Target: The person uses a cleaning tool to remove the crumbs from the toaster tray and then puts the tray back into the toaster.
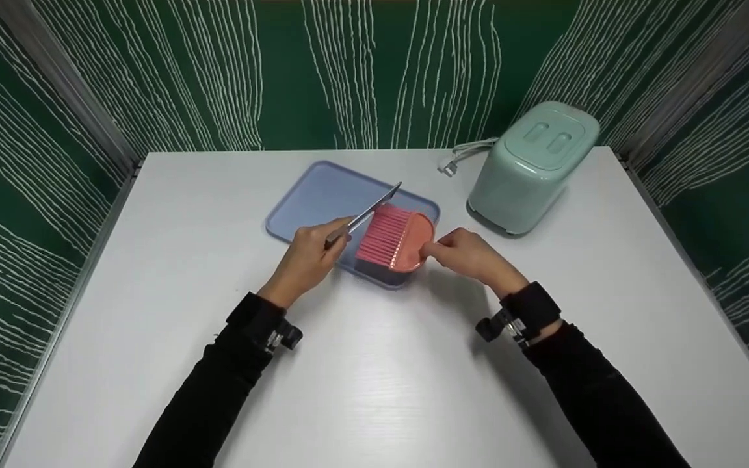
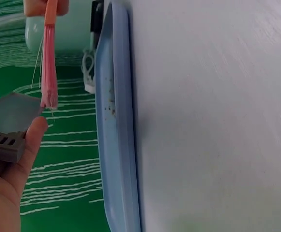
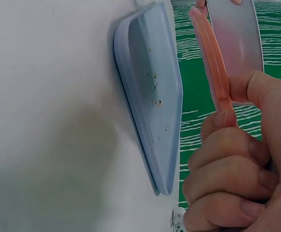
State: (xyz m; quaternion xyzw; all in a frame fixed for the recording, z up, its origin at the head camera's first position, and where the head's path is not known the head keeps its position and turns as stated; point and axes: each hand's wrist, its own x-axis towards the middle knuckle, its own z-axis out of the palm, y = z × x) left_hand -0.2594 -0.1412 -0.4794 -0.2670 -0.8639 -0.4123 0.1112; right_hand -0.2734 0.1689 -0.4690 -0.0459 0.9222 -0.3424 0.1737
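In the head view my left hand (image 1: 309,253) grips a flat metal plate (image 1: 374,207) by its grey slotted handle (image 2: 5,145). The plate is tilted, its far end raised. My right hand (image 1: 469,253) pinches the rounded orange handle of a brush (image 1: 413,240) between thumb and fingers. Its long pink bristles (image 2: 49,72) point left, their tips right at the plate. Both tools are held above a shallow blue tray (image 1: 322,195) on the table. Brown crumbs (image 3: 155,102) lie scattered over the tray's floor; the brush hides part of the tray from above.
A mint-green toaster (image 1: 534,166) stands at the back right, beyond my right hand. Its white cord and plug (image 1: 456,161) lie to its left on the white table (image 1: 374,377). Green walls with white lines (image 1: 348,78) enclose the back and sides.
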